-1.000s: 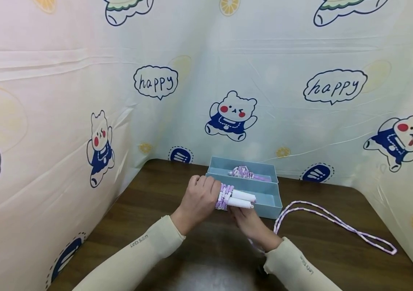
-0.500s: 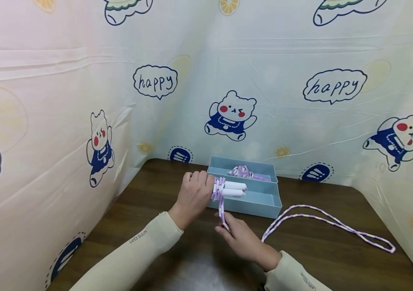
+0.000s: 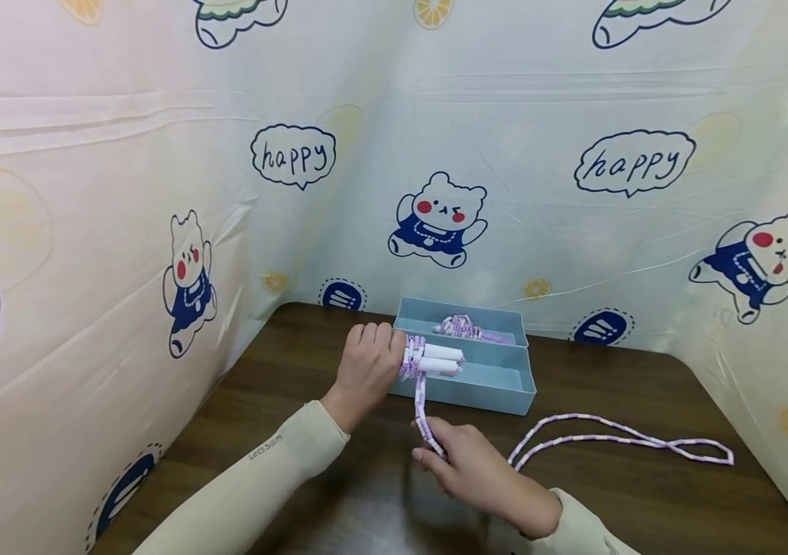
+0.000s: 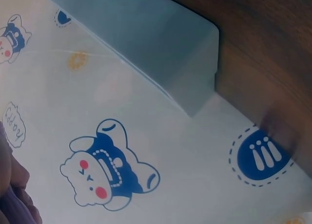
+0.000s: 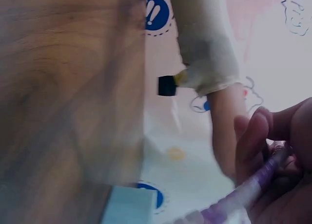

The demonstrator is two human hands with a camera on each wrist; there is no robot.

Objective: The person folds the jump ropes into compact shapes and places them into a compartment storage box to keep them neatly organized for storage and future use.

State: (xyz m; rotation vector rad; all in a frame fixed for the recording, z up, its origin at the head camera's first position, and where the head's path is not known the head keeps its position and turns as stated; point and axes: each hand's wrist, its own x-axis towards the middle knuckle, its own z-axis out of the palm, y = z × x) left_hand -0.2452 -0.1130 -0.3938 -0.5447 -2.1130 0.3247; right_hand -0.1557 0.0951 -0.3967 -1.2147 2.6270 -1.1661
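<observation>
A purple-and-white beaded jump rope is in both hands. My left hand [image 3: 368, 366] grips its two white handles [image 3: 441, 359], which stick out side by side to the right, with several turns of beaded cord [image 3: 411, 357] wound round them. From this bundle a doubled strand [image 3: 420, 401] hangs down to my right hand [image 3: 466, 466], which pinches it between thumb and fingers. The rest of the rope lies past the right hand as a long loop [image 3: 577, 417] on the table. At the left wrist view's lower left edge, only part of the left hand [image 4: 17, 177] shows.
Behind the hands stands a light-blue two-compartment box [image 3: 466, 395]. Its back compartment holds another wound beaded rope [image 3: 459, 327]. The brown table [image 3: 616, 378] is bounded by a printed cloth [image 3: 533, 193] at the back and sides.
My right hand has come down and toward the body from behind the bundle, drawing out the strand. The left hand moved slightly left with the handles. The loop on the table has been pulled leftward.
</observation>
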